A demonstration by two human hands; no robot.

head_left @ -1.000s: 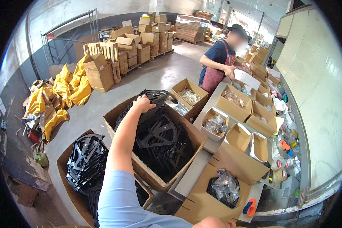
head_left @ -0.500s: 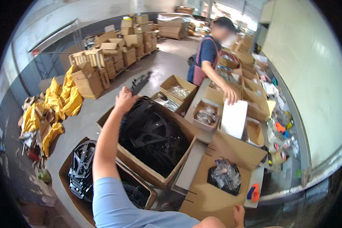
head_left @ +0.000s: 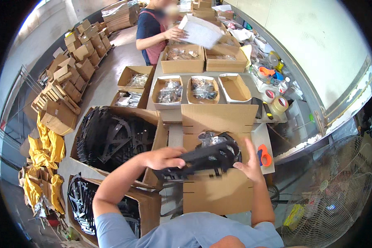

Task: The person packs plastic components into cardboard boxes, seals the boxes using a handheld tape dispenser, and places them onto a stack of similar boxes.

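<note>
Both hands hold a flat black plastic frame [head_left: 202,159] over an open cardboard box [head_left: 217,190] at the tabletop's [head_left: 175,118] near edge: left hand [head_left: 163,158] clenched around its left end, right hand [head_left: 249,163] spread, fingers steadying its right rim.

Site: packing workshop or warehouse | Evidence: stacked cardboard cartons [head_left: 76,47] upper left; open boxes of bagged parts [head_left: 186,89] on a long workbench [head_left: 252,136] at centre; tape rolls [head_left: 277,103] right; concrete floor [head_left: 105,84]; large floor fan [head_left: 339,190] lower right.
</note>
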